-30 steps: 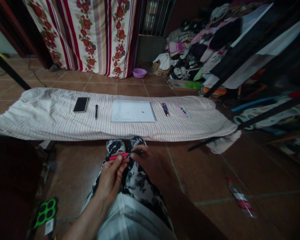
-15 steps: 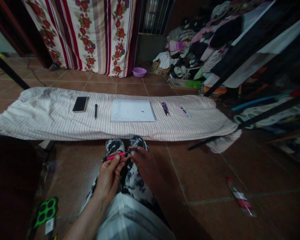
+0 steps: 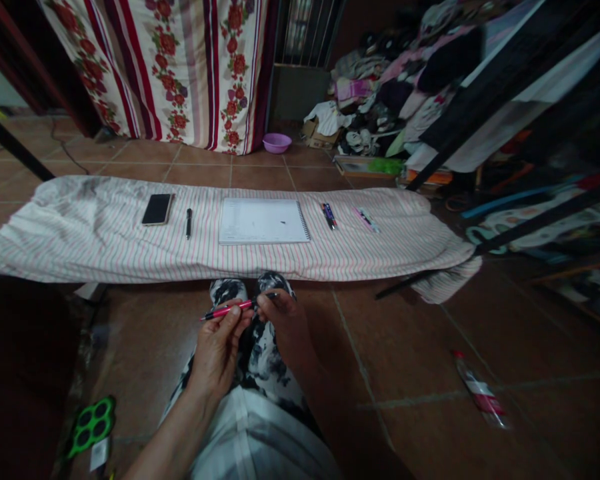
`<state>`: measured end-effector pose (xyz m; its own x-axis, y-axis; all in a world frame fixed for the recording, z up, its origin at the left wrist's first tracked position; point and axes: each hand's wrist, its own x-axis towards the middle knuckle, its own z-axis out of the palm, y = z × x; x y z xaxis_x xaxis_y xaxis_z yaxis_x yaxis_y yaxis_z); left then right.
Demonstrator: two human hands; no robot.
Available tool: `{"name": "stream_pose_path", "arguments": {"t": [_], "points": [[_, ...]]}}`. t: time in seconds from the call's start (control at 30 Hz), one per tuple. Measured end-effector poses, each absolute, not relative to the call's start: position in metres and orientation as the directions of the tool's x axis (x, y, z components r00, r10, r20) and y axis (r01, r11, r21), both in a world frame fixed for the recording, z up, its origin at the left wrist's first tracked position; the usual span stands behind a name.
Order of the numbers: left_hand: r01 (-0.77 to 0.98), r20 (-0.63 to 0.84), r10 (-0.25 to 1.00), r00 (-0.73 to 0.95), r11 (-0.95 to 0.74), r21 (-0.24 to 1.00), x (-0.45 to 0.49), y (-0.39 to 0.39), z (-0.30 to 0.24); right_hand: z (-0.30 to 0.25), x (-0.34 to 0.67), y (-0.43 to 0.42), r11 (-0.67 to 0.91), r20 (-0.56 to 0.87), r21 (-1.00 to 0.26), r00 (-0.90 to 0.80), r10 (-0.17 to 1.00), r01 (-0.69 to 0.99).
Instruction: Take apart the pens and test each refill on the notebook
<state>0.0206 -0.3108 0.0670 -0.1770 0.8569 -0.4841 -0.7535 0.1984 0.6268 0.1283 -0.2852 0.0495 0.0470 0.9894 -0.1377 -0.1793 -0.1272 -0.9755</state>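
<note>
Above my knees, my left hand [image 3: 223, 337] pinches the red barrel of a pen [image 3: 229, 309] between thumb and fingers. My right hand [image 3: 283, 320] closes on the pen's black end, so both hands hold the same pen, which slants slightly up to the right. In front of me, on a striped cloth [image 3: 180, 260], lies a spiral notebook [image 3: 263, 221] with a small dark mark on its page. A black pen [image 3: 189, 224] and a phone [image 3: 157, 209] lie left of it. Dark pens [image 3: 329, 217] and a pink-and-white pen [image 3: 366, 219] lie to its right.
A plastic bottle [image 3: 480, 392] lies on the tiled floor at right. At lower left is a green object with round dark holes [image 3: 94, 423]. Black metal poles [image 3: 430, 167] slant at both sides. Behind are a purple basin [image 3: 277, 143], a floral curtain [image 3: 195, 73] and piled clothes [image 3: 400, 87].
My right fingers have shifted slightly along the pen's black end, covering more of it. The left hand keeps its grip. The view has moved a little.
</note>
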Motion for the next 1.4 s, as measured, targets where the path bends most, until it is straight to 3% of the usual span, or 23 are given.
{"name": "stream_pose_path", "arguments": {"t": [0.3,0.53,0.8,1.1,1.4], "points": [[-0.739,-0.473,0.861,-0.185,0.195,0.645,0.019,-0.309,0.063,0.054,0.123,-0.287,-0.158,-0.174,-0.919,0.012,0.985,-0.361],[-0.729,-0.488,0.849,-0.204,0.201,0.654,0.016,-0.309,0.065,0.057,0.127,-0.29,-0.234,-0.202,-0.84,-0.119,0.972,-0.489],[-0.734,-0.478,0.858,-0.19,0.2,0.65,0.014,-0.312,0.062,0.046,0.125,-0.287,-0.261,-0.275,-0.894,-0.013,0.961,-0.365],[-0.759,-0.512,0.836,-0.196,0.202,0.619,0.016,-0.31,0.063,0.054,0.125,-0.29,-0.226,-0.21,-0.822,-0.092,0.973,-0.523],[-0.768,-0.502,0.843,-0.193,0.189,0.612,0.016,-0.308,0.064,0.047,0.126,-0.29,-0.218,-0.216,-0.842,-0.063,0.974,-0.494]]}}
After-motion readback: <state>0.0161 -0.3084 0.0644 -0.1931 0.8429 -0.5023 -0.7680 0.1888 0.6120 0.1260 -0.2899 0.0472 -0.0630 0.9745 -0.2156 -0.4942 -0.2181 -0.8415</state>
